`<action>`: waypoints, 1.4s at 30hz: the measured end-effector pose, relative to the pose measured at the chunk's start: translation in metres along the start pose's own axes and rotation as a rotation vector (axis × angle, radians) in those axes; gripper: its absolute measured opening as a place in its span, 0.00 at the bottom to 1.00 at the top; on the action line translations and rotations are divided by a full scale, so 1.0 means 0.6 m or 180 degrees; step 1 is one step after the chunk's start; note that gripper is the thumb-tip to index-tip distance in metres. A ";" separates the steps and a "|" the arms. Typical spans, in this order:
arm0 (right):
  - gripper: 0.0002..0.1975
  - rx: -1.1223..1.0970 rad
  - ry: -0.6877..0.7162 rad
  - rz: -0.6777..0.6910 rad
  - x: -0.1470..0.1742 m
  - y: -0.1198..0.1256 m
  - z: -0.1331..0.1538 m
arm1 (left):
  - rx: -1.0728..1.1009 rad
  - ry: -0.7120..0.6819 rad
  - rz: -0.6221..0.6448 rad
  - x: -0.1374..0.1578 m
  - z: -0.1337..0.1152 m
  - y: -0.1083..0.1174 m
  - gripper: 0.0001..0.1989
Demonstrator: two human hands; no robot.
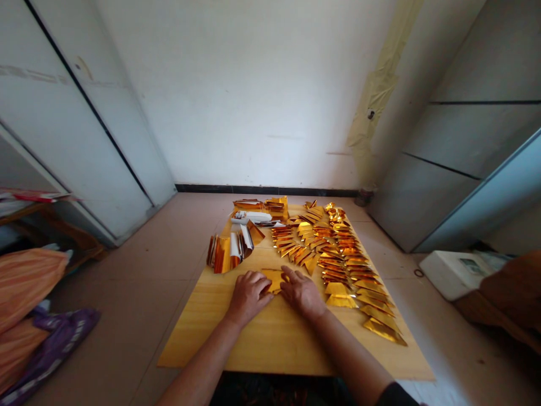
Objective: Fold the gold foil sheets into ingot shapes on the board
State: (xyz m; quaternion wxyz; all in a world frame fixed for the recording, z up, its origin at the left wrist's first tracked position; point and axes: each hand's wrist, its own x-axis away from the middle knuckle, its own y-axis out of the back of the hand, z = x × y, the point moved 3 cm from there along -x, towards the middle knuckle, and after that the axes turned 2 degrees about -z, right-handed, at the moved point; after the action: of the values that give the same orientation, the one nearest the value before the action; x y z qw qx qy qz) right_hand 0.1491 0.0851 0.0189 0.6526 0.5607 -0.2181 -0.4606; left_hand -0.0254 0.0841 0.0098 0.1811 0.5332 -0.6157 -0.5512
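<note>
A sheet of gold foil paper (274, 280) lies between my two hands, near the middle of the wooden table. My left hand (250, 292) has its fingers curled over the sheet's left edge. On the opposite edge, my right hand (301, 290) grips the paper, its index finger raised a little. Both thumbs are close to the near edge of the sheet. Folded gold paper pieces (338, 294) stand in overlapping rows to the right of my right hand. Beyond my left hand sits a bent stack of loose gold foil sheets (224, 254).
The wooden table (253, 349) stands on a tiled floor before a white wall. More gold sheets (276, 207) and a white bundle (252, 217) lie at its far left. A purple bag (63, 349) is on the floor at left, a white box (452, 273) at right.
</note>
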 end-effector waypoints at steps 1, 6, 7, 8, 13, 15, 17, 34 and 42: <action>0.10 -0.0061 -0.0014 -0.0058 0.000 -0.002 -0.002 | 0.0018 0.0011 0.0007 0.000 0.000 0.001 0.11; 0.08 -0.0436 -0.0280 -0.0200 0.000 -0.003 -0.018 | 0.0076 0.0029 -0.0040 -0.001 -0.001 0.004 0.08; 0.08 -0.0475 -0.0302 -0.0201 0.000 -0.002 -0.018 | 0.0095 0.0029 -0.0060 -0.001 -0.001 0.005 0.06; 0.08 -0.0505 -0.0306 -0.0223 0.001 0.000 -0.017 | 0.0116 0.0025 -0.0074 -0.001 -0.002 0.006 0.05; 0.07 -0.0571 -0.0264 -0.0467 0.008 0.004 -0.004 | 0.0138 0.0024 -0.0137 -0.003 -0.002 0.007 0.06; 0.07 -0.0567 -0.0372 -0.0569 0.008 0.001 -0.003 | 0.0155 0.0057 -0.0140 -0.004 -0.002 0.007 0.07; 0.10 -0.0571 -0.0484 -0.0636 0.005 -0.002 -0.005 | 0.0193 0.0121 -0.0133 -0.005 -0.001 0.007 0.08; 0.05 -0.0103 -0.1375 -0.0428 -0.018 -0.011 -0.009 | -0.0288 0.0535 -0.0188 -0.025 0.019 -0.013 0.06; 0.05 -0.0045 -0.1349 -0.0336 -0.022 -0.013 -0.018 | -0.0470 0.0585 -0.0020 -0.021 0.012 -0.004 0.04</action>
State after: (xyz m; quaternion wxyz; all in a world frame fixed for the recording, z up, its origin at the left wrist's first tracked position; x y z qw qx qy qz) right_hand 0.1486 0.1026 0.0117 0.5711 0.4573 -0.3176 -0.6032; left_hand -0.0252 0.0988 0.0098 0.2738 0.5686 -0.5525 -0.5445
